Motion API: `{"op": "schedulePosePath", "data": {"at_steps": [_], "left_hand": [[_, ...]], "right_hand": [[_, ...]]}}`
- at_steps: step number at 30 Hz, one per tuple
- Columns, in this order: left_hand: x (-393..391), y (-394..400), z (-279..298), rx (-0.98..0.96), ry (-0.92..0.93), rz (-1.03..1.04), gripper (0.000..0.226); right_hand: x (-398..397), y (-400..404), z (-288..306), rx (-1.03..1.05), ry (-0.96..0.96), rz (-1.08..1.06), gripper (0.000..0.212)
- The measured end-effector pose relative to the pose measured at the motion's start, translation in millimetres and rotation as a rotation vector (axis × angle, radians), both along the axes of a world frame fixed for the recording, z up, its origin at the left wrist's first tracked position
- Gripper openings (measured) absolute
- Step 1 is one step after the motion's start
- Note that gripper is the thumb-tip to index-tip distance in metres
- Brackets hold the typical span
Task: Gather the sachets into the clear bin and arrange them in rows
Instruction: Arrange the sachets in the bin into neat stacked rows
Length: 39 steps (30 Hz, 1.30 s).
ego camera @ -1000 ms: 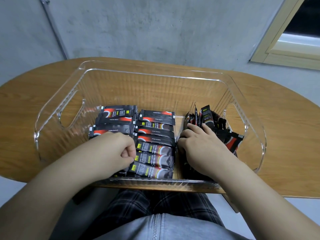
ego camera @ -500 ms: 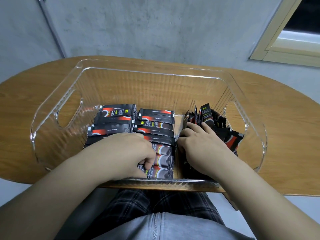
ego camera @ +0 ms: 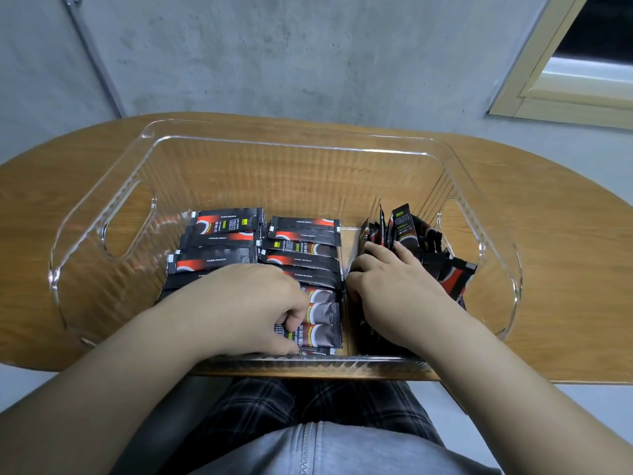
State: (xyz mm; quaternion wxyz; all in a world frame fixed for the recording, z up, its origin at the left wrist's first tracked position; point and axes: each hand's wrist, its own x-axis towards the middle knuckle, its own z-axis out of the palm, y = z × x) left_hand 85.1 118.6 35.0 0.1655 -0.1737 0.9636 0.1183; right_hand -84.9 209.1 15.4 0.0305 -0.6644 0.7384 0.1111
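A clear bin (ego camera: 102,204) stands on the wooden table. Inside it black sachets lie flat in two rows: a left row (ego camera: 222,228) and a middle row (ego camera: 305,241). A loose bunch of sachets (ego camera: 404,228) stands on edge at the bin's right side. My left hand (ego camera: 253,306) lies over the near end of the rows, fingers curled, pinching the edge of a sachet in the middle row. My right hand (ego camera: 390,286) rests against the standing bunch, its fingers curled round the bunch's left side. The sachets under both hands are hidden.
The oval wooden table (ego camera: 548,234) extends to both sides of the bin. A grey concrete wall rises behind it, with a window frame (ego camera: 548,80) at the upper right. The bin's far half holds no sachets. My lap is below the table's near edge.
My left hand slid right and nearer, from the left row onto the near end of the middle row. My right hand stayed on the standing bunch.
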Motion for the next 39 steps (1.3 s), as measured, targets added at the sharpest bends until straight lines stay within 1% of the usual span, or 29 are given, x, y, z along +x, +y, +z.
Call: {"op": "schedulePosePath", "data": {"at_steps": [4,8,11,14,18,20,22,27,32,34,37,39], "left_hand": [[-0.9,-7.6,4.8,0.031,0.113,0.066,0.027],[-19.9,-28.0,13.1,-0.017,0.273,0.108,0.015],[-50.8,-42.1,14.0,-0.090,0.362,0.065,0.003],[-86.8,-50.6,10.7,-0.173,0.424,-0.010,0.018],[-118.5,-59.1,4.5,-0.280,0.410,-0.162,0.029],[-128.2,-62.1,1.7,-0.323,0.384,-0.235,0.031],[-135.2,-64.2,-1.0,-0.345,0.353,-0.276,0.030],[-146.1,-65.3,-6.3,-0.387,0.385,-0.373,0.026],[-148.6,-65.5,-8.6,-0.418,0.352,-0.436,0.024],[-148.1,-66.9,-11.1,-0.448,0.375,-0.466,0.020],[-145.3,-68.7,-11.9,-0.459,0.484,-0.531,0.011],[-142.5,-69.7,-10.1,-0.486,0.549,-0.575,0.012]], "right_hand": [[1.0,0.8,-0.4,-0.013,0.004,0.001,0.046],[2.3,0.6,-1.0,-0.011,0.008,0.000,0.047],[2.8,-0.6,-1.5,-0.009,0.004,-0.004,0.046],[2.6,-1.6,-3.0,-0.017,0.008,-0.003,0.046],[1.8,-2.5,-5.2,-0.024,0.000,-0.002,0.046],[1.4,-3.1,-5.5,-0.031,-0.011,-0.001,0.045],[1.2,-3.3,-6.1,-0.032,-0.013,0.003,0.045],[1.3,-3.4,-7.1,-0.025,0.003,0.006,0.045],[0.6,-2.6,-9.9,-0.053,0.016,0.020,0.047],[0.7,-2.4,-10.3,-0.085,0.027,0.030,0.052],[1.5,-2.3,-8.8,-0.060,0.016,0.024,0.043],[1.7,-2.2,-6.9,-0.052,0.017,0.026,0.043]]}}
